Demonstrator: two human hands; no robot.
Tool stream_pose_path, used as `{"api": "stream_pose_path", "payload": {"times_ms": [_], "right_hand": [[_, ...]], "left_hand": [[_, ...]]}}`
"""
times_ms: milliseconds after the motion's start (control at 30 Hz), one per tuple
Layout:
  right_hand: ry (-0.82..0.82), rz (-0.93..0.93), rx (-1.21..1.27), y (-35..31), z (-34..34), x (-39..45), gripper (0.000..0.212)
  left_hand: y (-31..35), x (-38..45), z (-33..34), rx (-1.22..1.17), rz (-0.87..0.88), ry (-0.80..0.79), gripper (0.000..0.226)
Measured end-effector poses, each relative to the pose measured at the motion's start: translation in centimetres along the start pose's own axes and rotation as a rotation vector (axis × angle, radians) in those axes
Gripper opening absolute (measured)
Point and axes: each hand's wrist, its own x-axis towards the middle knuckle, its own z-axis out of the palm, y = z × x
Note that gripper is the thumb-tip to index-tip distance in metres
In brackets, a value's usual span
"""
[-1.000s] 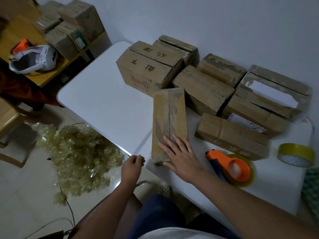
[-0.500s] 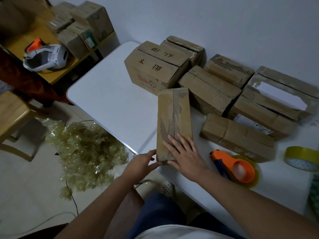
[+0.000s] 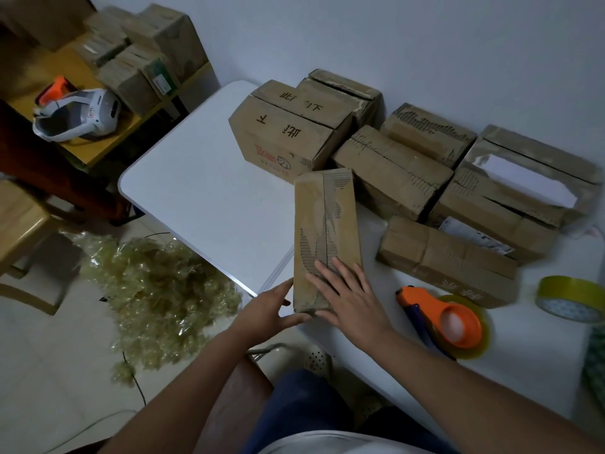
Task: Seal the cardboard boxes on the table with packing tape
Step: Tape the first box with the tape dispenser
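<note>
A long narrow cardboard box (image 3: 324, 224) lies on the white table (image 3: 203, 204), its near end at the table's front edge. My right hand (image 3: 347, 296) rests flat on the top of that near end, fingers straight. My left hand (image 3: 268, 309) touches the box's near left corner, thumb along the end face and fingers against the side. An orange tape dispenser (image 3: 448, 319) with a yellowish roll lies just right of my right hand. A spare yellow tape roll (image 3: 569, 298) sits at the far right.
Several other cardboard boxes (image 3: 393, 168) crowd the back and right of the table along the wall. A pile of crumpled used tape (image 3: 154, 296) lies on the floor at left. A side table (image 3: 78, 77) holds more boxes and a white headset (image 3: 78, 116).
My left hand moved from the table's front edge rightward to the box's near left corner. My right hand stays flat on the box.
</note>
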Motion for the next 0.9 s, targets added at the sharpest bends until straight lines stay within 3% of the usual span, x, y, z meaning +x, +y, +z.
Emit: {"api": "stream_pose_path", "payload": {"times_ms": [133,333,467,567,667,767,900], "right_hand": [[0.045,0.038,-0.002,-0.4,0.3,0.2,0.075],[-0.004,0.019,0.012,-0.1,0.2,0.3,0.074],[-0.079,-0.047,0.05,0.5,-0.6,0.4,0.077],[-0.053,-0.08,0.249,1.6,-2.5,0.1,0.075],[-0.009,0.223,0.626,2.2,-4.1,-0.5,0.077],[-0.111,0.446,1.186,2.5,-4.7,-1.4,0.067],[-0.262,0.36,1.165,3.0,-5.1,-2.9,0.066]], "left_hand": [[0.4,0.1,-0.3,0.071,0.013,0.049,0.078],[0.2,0.3,-0.8,0.259,0.043,0.041,0.081],[0.3,-0.1,-0.3,0.178,0.036,0.014,0.086],[0.4,-0.9,-0.4,0.053,0.049,0.065,0.092],[2.0,-0.1,-0.5,-0.038,-0.036,0.23,0.087],[4.9,2.2,0.0,0.05,-0.067,0.35,0.077],[8.2,5.1,0.4,0.377,-0.085,0.317,0.082]]}}
